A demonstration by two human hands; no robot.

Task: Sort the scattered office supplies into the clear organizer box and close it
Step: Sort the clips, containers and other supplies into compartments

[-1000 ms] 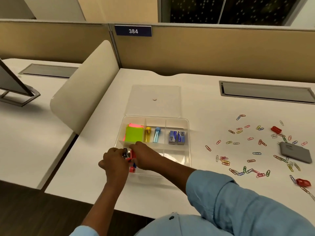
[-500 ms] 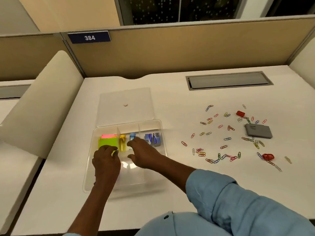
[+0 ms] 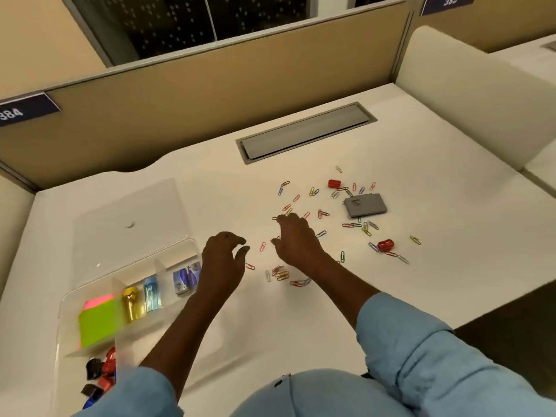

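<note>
Clear organizer box (image 3: pixel 99 282) stands open with sticky notes (image 3: pixel 99 323) and binder clips (image 3: pixel 102 368) in its compartments, and the lid (image 3: pixel 129 218) lies flat just behind it. Left hand (image 3: pixel 222 257) hovers just right of the box, fingers loosely curled, holding nothing. Right hand (image 3: pixel 296 240) is farther right of the box, fingers bent down among scattered paper clips (image 3: pixel 323 213); can't tell if it pinches one, and a grey case (image 3: pixel 364 204) lies well right of the box.

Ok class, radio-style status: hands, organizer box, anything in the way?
Left hand empty; right hand down among paper clips, grip unclear. Organizer box open, lid flat behind it. Nothing blocking.
</note>
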